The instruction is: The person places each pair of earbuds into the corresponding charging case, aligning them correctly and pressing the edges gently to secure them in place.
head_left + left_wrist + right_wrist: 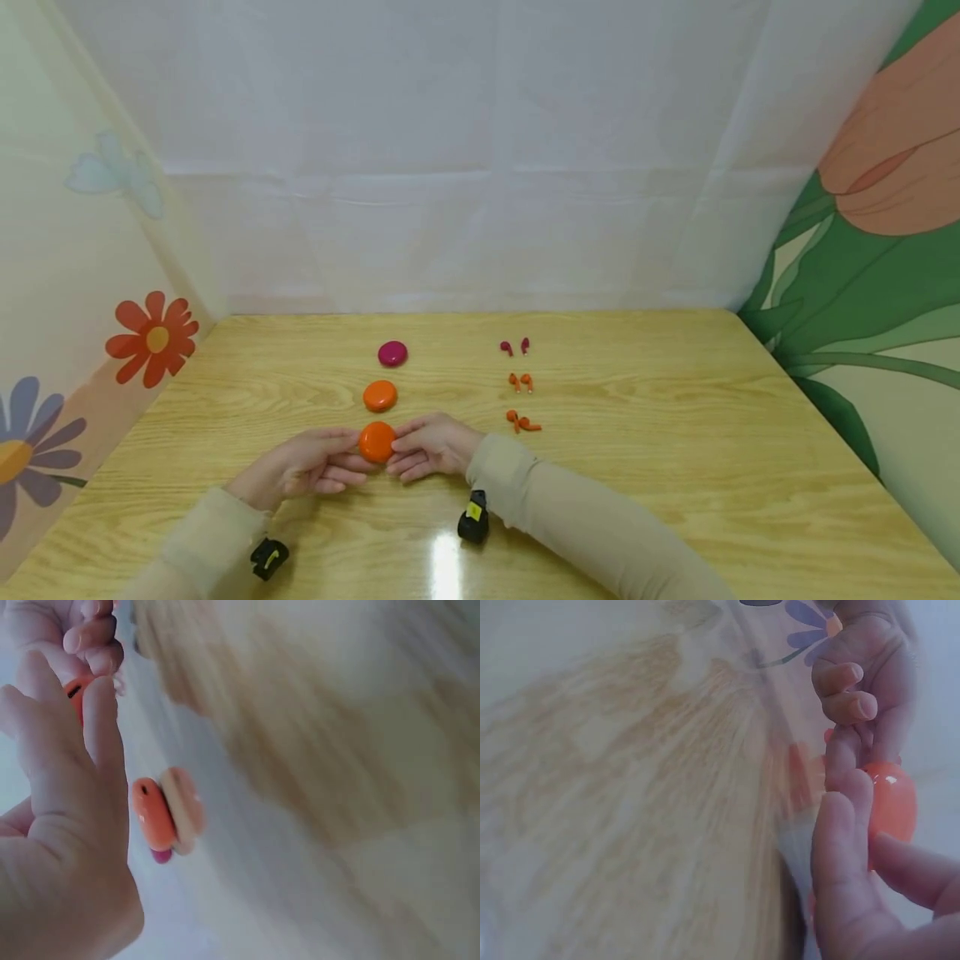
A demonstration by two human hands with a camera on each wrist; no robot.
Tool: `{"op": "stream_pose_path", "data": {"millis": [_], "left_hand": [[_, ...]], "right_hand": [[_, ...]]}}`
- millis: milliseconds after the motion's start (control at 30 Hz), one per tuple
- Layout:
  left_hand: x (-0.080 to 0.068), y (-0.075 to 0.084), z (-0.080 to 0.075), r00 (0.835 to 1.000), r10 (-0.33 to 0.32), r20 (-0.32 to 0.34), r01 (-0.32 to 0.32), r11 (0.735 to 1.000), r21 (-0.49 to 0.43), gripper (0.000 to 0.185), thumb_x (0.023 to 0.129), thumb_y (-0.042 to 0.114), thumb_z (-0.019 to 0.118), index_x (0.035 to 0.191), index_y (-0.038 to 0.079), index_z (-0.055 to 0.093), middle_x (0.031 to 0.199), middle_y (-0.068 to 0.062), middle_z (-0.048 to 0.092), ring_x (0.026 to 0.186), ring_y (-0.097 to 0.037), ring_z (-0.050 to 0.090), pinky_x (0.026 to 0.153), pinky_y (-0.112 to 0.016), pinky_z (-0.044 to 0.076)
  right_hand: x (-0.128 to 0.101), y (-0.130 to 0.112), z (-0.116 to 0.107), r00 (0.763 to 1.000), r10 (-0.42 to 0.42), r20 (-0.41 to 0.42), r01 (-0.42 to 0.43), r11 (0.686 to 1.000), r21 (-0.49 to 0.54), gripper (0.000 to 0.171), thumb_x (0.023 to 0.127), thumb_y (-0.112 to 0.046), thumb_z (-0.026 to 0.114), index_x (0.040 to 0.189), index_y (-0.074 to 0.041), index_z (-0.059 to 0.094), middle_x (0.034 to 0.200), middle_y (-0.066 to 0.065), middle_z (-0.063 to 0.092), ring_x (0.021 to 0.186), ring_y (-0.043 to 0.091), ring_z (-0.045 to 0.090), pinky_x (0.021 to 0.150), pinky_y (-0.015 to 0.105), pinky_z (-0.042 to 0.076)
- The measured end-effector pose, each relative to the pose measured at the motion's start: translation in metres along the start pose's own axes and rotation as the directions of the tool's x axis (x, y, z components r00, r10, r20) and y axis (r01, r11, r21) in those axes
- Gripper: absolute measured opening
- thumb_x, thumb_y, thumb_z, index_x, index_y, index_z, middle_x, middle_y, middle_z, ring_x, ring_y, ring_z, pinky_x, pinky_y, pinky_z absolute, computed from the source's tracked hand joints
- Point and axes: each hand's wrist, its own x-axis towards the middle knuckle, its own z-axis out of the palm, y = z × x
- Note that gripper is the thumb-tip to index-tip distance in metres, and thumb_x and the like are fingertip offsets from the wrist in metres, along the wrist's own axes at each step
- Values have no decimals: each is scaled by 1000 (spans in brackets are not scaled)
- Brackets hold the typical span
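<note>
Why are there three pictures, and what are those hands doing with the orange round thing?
A person wears three cameras: one on the head, one on each wrist. The big picture looks down from the head at a wooden table. The left hand and right hand together hold an orange case. Behind it lie another orange case and a pink case. To the right lie three pairs of earbuds. The two blurry pictures show the same held case from each wrist.

A yellow wooden table [675, 467] sits in a corner. A white sheet [480, 150] hangs behind it. The left wall [67, 275] has painted flowers, and the right wall [877, 275] has a big pink tulip with green leaves.
</note>
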Motion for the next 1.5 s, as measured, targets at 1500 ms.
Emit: {"op": "stream_pose_path", "data": {"millis": [1500], "left_hand": [[16, 20, 67, 981, 192, -33, -190, 979, 73, 59, 105, 37, 41, 147, -4, 32, 120, -20, 64, 76, -20, 72, 63, -25, 56]], "right_hand": [[-56, -32, -49, 988, -145, 45, 151, 969, -194, 21, 97, -9, 57, 110, 7, 58, 81, 13, 67, 68, 18, 68, 76, 40, 57]]}}
